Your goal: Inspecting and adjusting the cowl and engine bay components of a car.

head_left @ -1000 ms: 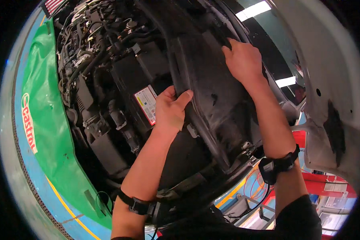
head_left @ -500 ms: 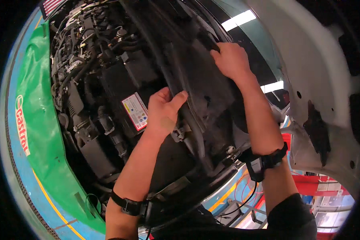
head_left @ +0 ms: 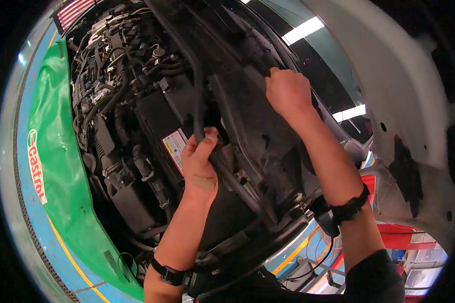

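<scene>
My left hand (head_left: 199,159) is closed round a long black rubber seal strip (head_left: 198,96), thumb on top. That strip bends at my grip and stands away from the black plastic cowl panel (head_left: 260,136), leaving a gap between them. On the panel's far side, close to the windshield, my right hand (head_left: 290,96) is closed on its edge; the fingertips are mostly hidden. Beside my left hand lies a black battery cover (head_left: 156,108) with a white, red and yellow label (head_left: 175,149), partly covered by my fingers.
Hoses and engine parts (head_left: 114,70) fill the bay at the left. A green fender cover (head_left: 58,136) hangs over the car's side. The raised hood (head_left: 389,76) arches along the right. Black straps with small devices (head_left: 346,207) are on both forearms, with a cable near the right one.
My left hand has pulled the seal strip up and left, away from the cowl panel, widening the gap. My right hand has shifted slightly down along the panel edge. The view has moved a little.
</scene>
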Tool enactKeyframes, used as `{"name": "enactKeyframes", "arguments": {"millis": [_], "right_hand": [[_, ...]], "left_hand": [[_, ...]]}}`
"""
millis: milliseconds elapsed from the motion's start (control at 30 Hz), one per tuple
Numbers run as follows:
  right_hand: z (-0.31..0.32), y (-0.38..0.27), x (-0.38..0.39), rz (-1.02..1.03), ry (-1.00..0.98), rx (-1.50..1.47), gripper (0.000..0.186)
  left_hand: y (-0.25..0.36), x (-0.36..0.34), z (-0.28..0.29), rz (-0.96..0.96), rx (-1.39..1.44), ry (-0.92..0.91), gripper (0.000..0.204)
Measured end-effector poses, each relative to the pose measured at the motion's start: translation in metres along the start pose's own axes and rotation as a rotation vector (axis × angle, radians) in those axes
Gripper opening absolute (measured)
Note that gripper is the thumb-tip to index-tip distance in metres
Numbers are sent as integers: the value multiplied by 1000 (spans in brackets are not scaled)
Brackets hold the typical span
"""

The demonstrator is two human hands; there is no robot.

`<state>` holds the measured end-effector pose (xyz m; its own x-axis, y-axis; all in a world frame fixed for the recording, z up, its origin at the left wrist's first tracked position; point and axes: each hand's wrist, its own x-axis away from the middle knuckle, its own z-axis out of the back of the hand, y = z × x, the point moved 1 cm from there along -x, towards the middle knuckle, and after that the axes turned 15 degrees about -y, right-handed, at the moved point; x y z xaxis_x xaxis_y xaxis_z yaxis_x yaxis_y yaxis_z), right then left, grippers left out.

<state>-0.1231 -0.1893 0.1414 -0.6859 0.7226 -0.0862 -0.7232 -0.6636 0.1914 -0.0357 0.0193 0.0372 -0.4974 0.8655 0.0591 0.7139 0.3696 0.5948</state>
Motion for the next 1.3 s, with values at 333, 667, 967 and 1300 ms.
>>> {"name": "enactKeyframes", "arguments": {"millis": [333, 667, 967, 1300], "right_hand": [[-2, -2, 0, 2, 17, 31, 10], [-8, -3, 0, -43, 3, 55, 13], [27, 31, 32, -63, -211, -194, 43], [-9, 14, 73, 0, 37, -320, 40]], "left_hand": [[8, -13, -30, -28, -713, -228, 38], [3, 6, -30, -65, -919, -192, 48], [-3, 6, -41, 106, -625, -18, 31], [9, 11, -27, 55, -523, 45, 29]]}}
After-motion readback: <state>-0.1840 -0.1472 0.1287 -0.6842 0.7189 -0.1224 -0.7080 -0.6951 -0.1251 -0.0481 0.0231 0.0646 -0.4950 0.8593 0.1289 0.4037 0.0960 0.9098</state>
